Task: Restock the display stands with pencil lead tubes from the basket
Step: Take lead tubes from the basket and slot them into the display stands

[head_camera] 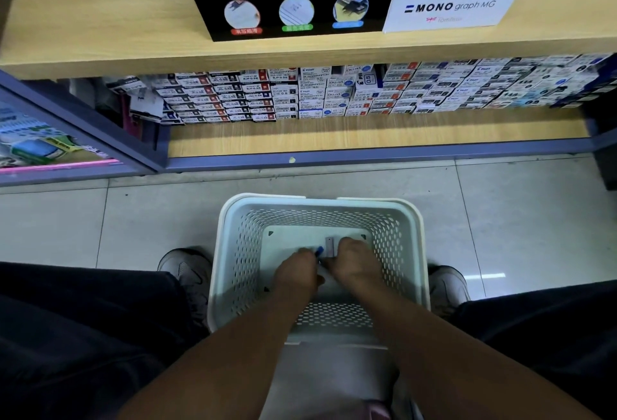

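Note:
A pale perforated basket (220, 252) stands on the floor between my feet. Both my hands reach down to its bottom. My left hand (295, 271) has curled fingers around a tube with a blue end (320, 250). My right hand (355, 261) is curled over a grey lead tube (330, 246) that sticks out past its fingers. Other tubes under the hands are hidden. On the upper shelf stand a black display stand (290, 16) filled with lead tubes and a white MONO graph stand (450, 6) beside it on the right.
The wooden upper shelf (100, 19) juts out above the basket. A lower shelf holds stacked refill boxes (334, 92) at its back. Grey tiled floor (517, 212) surrounds the basket. My shoes (187, 273) flank it, and my dark-trousered knees fill the lower corners.

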`<state>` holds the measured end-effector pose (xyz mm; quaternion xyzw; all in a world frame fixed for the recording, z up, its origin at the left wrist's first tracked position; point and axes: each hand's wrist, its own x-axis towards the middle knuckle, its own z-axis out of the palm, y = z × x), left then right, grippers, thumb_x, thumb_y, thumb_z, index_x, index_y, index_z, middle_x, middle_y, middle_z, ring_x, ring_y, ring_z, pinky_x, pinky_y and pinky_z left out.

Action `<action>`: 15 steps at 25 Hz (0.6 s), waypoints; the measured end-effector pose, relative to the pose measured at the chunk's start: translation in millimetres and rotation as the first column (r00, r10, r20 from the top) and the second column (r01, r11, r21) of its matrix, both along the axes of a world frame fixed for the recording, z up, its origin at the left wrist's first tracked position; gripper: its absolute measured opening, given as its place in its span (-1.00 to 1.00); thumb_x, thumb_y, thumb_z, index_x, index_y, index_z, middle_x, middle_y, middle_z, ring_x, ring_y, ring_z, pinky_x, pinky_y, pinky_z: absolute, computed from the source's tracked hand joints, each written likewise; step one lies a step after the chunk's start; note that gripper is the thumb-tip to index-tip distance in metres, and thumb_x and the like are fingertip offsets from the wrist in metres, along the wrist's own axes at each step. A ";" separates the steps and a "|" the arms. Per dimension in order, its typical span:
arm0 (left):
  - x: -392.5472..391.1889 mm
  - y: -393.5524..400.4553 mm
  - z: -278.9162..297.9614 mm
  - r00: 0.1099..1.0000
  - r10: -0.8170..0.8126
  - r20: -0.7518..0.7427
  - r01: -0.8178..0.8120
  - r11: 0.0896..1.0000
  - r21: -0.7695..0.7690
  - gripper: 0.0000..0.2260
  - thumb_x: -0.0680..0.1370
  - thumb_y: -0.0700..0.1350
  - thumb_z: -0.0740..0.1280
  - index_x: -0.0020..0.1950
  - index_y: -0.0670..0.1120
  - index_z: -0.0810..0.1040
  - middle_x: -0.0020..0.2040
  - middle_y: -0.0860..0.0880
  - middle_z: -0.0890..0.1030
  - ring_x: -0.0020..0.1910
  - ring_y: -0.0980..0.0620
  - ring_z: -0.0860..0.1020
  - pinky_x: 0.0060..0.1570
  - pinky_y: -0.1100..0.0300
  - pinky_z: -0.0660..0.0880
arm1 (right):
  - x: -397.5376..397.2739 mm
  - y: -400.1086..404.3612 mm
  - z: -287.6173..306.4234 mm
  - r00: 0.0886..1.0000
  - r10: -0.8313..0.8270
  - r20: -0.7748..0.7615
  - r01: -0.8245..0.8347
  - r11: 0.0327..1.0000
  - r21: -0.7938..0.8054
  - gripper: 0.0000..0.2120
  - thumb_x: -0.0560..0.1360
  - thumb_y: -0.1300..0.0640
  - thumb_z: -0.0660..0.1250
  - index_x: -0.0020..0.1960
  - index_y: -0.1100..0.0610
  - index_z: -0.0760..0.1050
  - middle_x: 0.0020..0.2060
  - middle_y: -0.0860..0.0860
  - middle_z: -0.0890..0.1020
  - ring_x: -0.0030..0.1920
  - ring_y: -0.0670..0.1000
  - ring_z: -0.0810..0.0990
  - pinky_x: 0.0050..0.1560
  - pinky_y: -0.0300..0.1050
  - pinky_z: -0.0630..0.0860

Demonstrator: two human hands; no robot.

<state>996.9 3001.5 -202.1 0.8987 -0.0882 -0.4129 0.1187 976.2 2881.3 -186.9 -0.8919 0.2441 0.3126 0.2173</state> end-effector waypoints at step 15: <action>31.9 16.1 64.3 0.980 0.005 -0.199 -0.035 0.988 -0.151 -0.71 0.63 -0.05 0.23 -0.18 -0.19 0.55 -0.33 -0.13 0.56 -0.45 -0.03 0.50 -0.43 0.20 0.42 | 14.2 -21.9 53.1 0.952 -0.257 -0.167 0.305 0.860 0.410 -0.79 0.54 0.24 0.29 -0.10 0.36 0.62 -0.29 0.24 0.67 -0.45 0.08 0.55 -0.33 -0.13 0.50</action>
